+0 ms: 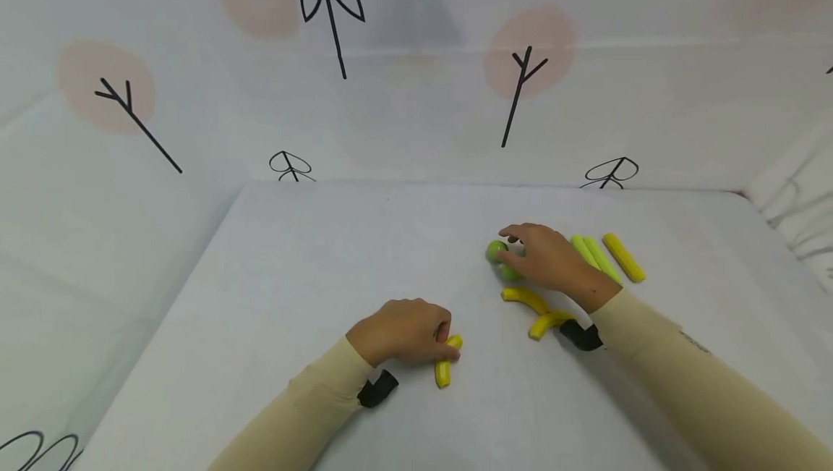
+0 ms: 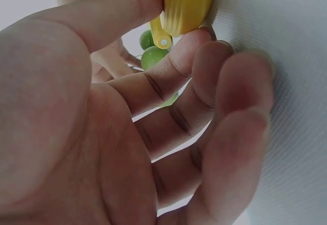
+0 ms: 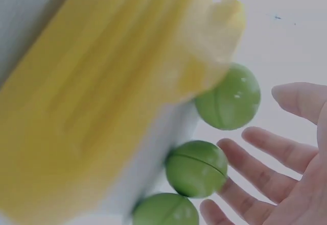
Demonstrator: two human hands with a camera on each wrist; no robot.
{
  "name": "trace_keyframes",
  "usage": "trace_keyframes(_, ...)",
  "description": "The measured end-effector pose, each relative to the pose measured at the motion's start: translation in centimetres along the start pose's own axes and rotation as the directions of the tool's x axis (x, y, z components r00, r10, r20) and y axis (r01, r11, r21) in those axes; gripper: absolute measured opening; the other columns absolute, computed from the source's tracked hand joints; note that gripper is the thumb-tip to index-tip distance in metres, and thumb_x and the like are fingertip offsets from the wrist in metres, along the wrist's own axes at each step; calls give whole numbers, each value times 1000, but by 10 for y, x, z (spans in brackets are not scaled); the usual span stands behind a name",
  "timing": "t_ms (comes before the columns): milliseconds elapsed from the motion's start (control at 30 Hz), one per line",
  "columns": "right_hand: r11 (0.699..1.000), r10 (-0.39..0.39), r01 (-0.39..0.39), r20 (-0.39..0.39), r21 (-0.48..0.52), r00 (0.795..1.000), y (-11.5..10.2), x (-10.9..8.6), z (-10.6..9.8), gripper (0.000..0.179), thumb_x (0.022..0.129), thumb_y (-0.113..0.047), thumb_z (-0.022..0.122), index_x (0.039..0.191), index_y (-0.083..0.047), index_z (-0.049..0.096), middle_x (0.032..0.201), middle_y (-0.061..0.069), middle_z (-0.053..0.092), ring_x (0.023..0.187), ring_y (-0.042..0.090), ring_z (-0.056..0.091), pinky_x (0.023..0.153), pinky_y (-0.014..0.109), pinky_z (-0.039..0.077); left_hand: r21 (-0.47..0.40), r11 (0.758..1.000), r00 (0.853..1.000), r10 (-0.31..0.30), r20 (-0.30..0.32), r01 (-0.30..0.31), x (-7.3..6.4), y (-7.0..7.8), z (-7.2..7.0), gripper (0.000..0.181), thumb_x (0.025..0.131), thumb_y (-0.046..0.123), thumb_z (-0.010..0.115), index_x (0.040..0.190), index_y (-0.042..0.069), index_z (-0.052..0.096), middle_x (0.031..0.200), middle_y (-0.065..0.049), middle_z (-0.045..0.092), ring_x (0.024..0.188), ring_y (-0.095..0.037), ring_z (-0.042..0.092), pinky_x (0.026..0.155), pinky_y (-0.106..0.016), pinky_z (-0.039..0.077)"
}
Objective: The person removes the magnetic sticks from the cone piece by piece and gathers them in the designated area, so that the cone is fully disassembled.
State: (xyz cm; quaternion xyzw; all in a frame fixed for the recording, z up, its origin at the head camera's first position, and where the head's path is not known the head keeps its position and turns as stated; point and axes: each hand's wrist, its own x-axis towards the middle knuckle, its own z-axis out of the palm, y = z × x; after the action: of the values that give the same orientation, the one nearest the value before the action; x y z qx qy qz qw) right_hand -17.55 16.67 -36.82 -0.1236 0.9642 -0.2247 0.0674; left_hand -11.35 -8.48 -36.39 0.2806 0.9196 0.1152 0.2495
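Note:
My left hand point(image 1: 406, 328) pinches a small yellow banana point(image 1: 443, 374) between thumb and forefinger, low over the white table. In the left wrist view the other fingers curl loosely beside the banana point(image 2: 189, 5). Farther right, my right hand point(image 1: 545, 260) reaches over a cluster of green balls point(image 1: 497, 251). Its fingers are spread and relaxed in the right wrist view, fingertips right at the middle green ball point(image 3: 196, 169). Three balls show there, each with a seam line or glossy skin. Under the right wrist lie two more bananas, one behind point(image 1: 523, 298) and one in front point(image 1: 548, 323).
Two light green sticks point(image 1: 601, 260) and one yellow stick point(image 1: 623, 257) lie beyond the right forearm. A white table point(image 1: 312, 254) spreads beneath everything. White cloth walls point(image 1: 416, 116) with printed plants and pink spots close off the back and sides.

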Motion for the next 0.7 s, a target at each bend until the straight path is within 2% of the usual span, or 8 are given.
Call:
trace_keyframes(133,1000,-23,23,-30,-4,999,0,-10,-5,46,99,-31,60,137,-5,57,130,20,63,114,37,61,96,54,49,-12,1000,1000,-8,5,9,-1,0,0,35,88,46,74,71,22,54,64,11,49,57,-7,44,54,-24,32)
trace_keyframes(300,999,-49,50,-66,7,997,-1,-27,-12,42,100,-28,61,135,-5,60,136,19,59,126,39,54,104,58,43,-15,1000,1000,-8,-1,8,-1,1,0,35,88,45,74,72,22,54,64,11,48,57,-7,44,54,-24,32)
trace_keyframes(467,997,-46,53,-110,55,993,1,-50,-14,39,100,-28,61,132,-6,62,135,16,61,130,39,50,107,59,40,-14,1000,1000,-19,5,19,-1,2,3,34,88,45,73,71,23,54,64,11,49,57,-7,44,54,-24,32)
trace_keyframes(567,995,-39,53,-160,84,986,4,-65,-15,36,99,-25,63,130,-6,63,132,14,63,128,37,52,106,60,40,-3,1000,1000,-14,-17,14,0,3,6,33,88,43,73,71,23,54,64,11,49,57,-7,44,54,-24,32)
trace_keyframes(700,994,-33,56,-224,95,974,12,-83,-14,34,97,-21,65,127,-4,64,130,14,64,128,38,53,104,61,41,52,999,997,1,-80,3,1,9,9,30,88,40,72,73,22,53,61,12,50,55,-6,45,52,-24,34)
